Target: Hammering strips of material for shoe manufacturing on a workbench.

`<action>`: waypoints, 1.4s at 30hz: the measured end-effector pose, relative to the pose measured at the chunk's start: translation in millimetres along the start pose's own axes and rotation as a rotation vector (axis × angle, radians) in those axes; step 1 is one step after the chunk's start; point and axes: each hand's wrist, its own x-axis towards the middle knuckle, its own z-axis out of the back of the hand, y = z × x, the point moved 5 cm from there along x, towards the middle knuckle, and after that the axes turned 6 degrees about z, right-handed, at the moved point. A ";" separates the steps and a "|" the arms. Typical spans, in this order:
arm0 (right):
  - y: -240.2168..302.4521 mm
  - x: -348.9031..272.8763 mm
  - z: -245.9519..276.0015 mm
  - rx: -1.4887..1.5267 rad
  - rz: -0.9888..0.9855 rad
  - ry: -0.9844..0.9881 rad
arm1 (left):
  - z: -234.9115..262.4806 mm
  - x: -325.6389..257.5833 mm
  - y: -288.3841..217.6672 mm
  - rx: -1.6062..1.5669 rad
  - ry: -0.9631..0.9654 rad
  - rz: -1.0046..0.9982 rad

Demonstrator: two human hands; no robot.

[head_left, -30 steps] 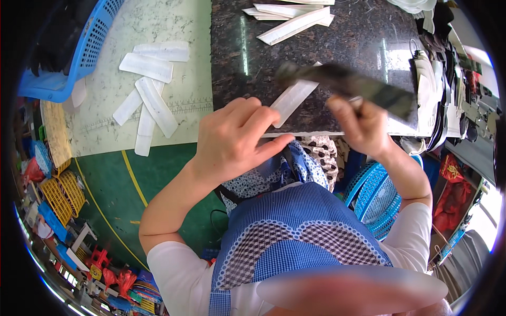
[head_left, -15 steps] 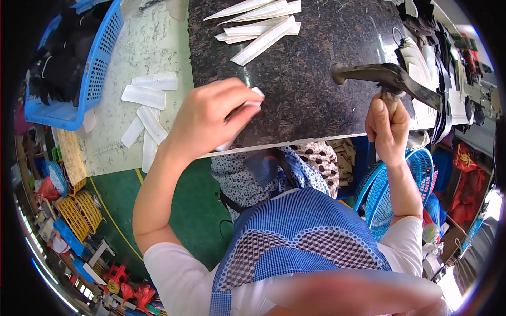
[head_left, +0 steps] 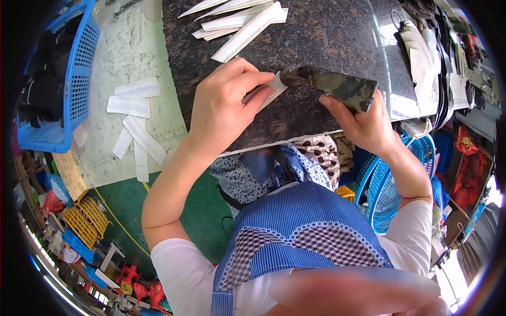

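A person in a blue checked apron (head_left: 305, 231) is working at the near edge of a dark speckled stone counter (head_left: 327, 42). The left hand (head_left: 224, 105) is lying palm-down near that edge, fingers curled and pressing a white strip (head_left: 269, 90) flat against the stone; only the strip's end is showing past the fingertips. The right hand (head_left: 363, 124) is closed around the handle of a worn, dark hammer (head_left: 329, 84), whose head is resting on or just above the exposed end of the strip; contact cannot be told. More white strips (head_left: 237, 21) are lying fanned out near the counter's far edge. Off the counter's left edge, on a pale mottled surface (head_left: 132, 47), further white pieces (head_left: 134, 126) are lying loosely together, with a blue plastic basket (head_left: 74, 79) standing just beyond them. A round blue basket (head_left: 385, 184) is sitting below the counter's near edge, by the right forearm.
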 end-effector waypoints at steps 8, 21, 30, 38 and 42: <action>11.2 26.8 17.0 0.065 -0.076 0.037 | -5.6 -8.4 -23.1 0.441 0.013 -0.227; -5.7 19.1 -4.6 0.066 -0.124 0.165 | 15.4 -22.8 -6.2 0.117 0.108 -0.036; 9.7 20.6 -12.8 0.086 0.059 0.274 | 15.6 -38.7 -7.0 0.283 -0.030 -0.145; 18.0 25.1 -21.1 0.122 0.097 0.245 | 28.0 -47.3 -4.9 0.189 0.094 -0.077; 23.4 28.4 -26.1 -0.021 0.261 0.274 | 32.0 -58.6 -0.2 0.210 0.018 -0.088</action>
